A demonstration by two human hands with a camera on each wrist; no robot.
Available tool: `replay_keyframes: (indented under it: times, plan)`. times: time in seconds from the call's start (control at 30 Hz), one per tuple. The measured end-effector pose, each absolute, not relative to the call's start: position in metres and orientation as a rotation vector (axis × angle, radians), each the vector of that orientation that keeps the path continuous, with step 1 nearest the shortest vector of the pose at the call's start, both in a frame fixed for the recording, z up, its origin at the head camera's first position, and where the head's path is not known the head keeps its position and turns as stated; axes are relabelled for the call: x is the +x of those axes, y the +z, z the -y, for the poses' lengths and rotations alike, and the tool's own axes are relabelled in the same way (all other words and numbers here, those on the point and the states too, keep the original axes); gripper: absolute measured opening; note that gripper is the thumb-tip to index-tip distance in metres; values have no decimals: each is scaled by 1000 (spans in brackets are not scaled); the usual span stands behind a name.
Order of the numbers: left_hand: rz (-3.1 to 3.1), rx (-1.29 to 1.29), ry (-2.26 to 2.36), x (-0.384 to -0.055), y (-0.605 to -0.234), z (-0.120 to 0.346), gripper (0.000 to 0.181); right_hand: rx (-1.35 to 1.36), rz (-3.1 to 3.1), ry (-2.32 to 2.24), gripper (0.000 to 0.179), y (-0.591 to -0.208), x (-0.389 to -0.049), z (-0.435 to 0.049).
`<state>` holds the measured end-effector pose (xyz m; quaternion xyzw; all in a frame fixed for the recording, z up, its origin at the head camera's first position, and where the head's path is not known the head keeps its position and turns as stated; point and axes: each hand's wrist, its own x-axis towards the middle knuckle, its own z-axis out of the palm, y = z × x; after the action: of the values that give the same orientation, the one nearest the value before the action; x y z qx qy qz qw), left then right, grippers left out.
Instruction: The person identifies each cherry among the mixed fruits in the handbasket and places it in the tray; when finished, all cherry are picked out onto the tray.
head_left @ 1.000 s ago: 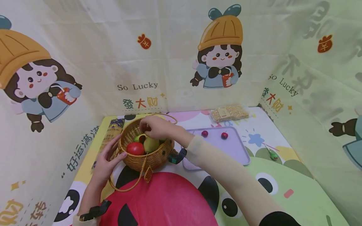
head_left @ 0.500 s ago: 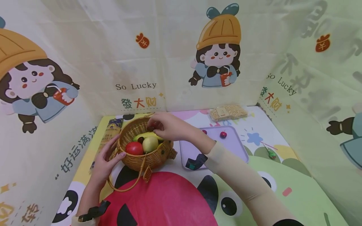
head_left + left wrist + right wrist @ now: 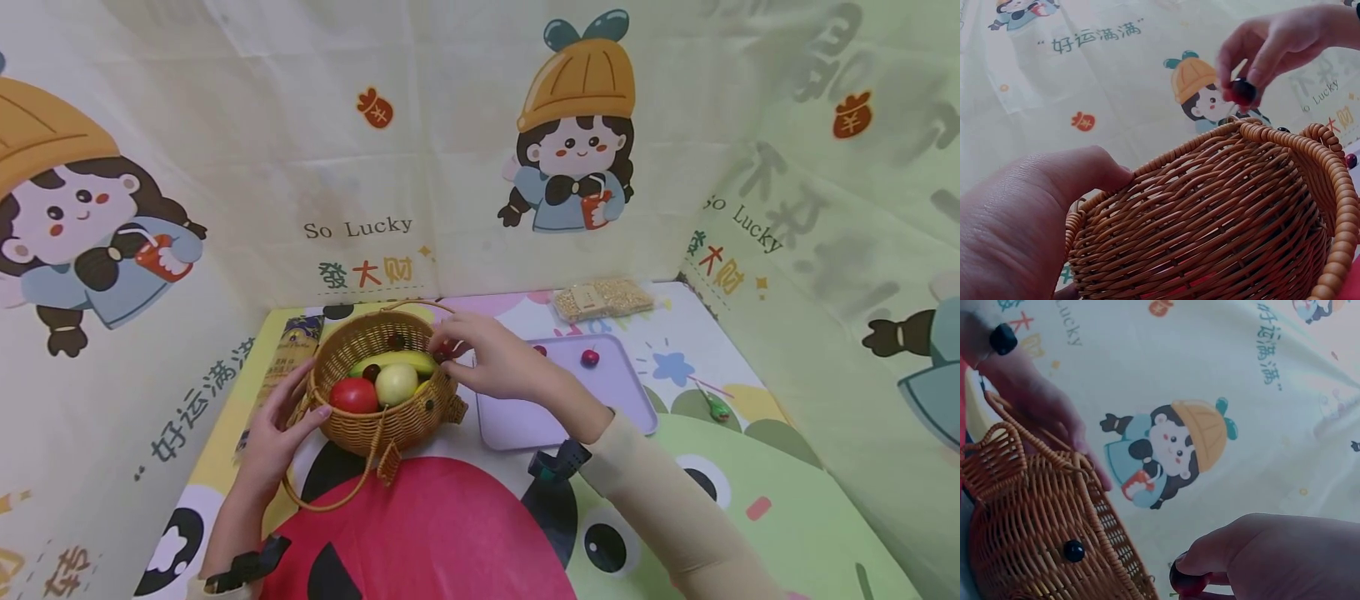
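My left hand (image 3: 276,421) grips the near left side of a woven wicker basket (image 3: 390,421), thumb (image 3: 1107,170) over the rim in the left wrist view. Inside lie a round red fruit (image 3: 354,396), a pale green fruit (image 3: 396,384), a banana (image 3: 423,362) and dark cherries (image 3: 371,372). At the basket's right rim my right hand (image 3: 498,360) pinches a dark red cherry (image 3: 1243,92) between thumb and fingers. The right wrist view shows this hand (image 3: 1266,556) beside the rim, with the cherry partly hidden by the thumb.
A lilac tray (image 3: 517,425) with two cherries (image 3: 590,357) lies to the right of the basket. Behind it is a bag of grains (image 3: 603,300); a long printed packet (image 3: 288,354) lies at the left. A small green object (image 3: 717,408) sits far right.
My right hand has come out of the basket's inside and moved right to its rim, holding a cherry. The fruit inside now shows more fully. My left hand stays on the basket.
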<state>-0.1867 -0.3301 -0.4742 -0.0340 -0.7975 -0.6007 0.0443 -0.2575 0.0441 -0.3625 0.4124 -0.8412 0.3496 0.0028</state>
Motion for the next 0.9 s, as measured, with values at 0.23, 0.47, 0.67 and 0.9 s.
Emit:
replay_keyframes:
  times: [0.23,0.47,0.67,0.9]
  plan:
    - [2433,-102,-1838,-186,-474,328,75,1231,2591,1156,22,-377,-244,-67]
    - [2438,-87,-1840,-185,-475,327,75,1054,2593,1186,23,-403,-237,-91]
    - [2436,-73,-1830,-182,-473,325,75,1003,2607,1250,21,-433,-236,-104]
    - [2440,-68,-1827,-181,-471,325,76,961,2674,1219,21,-462,-237,-112]
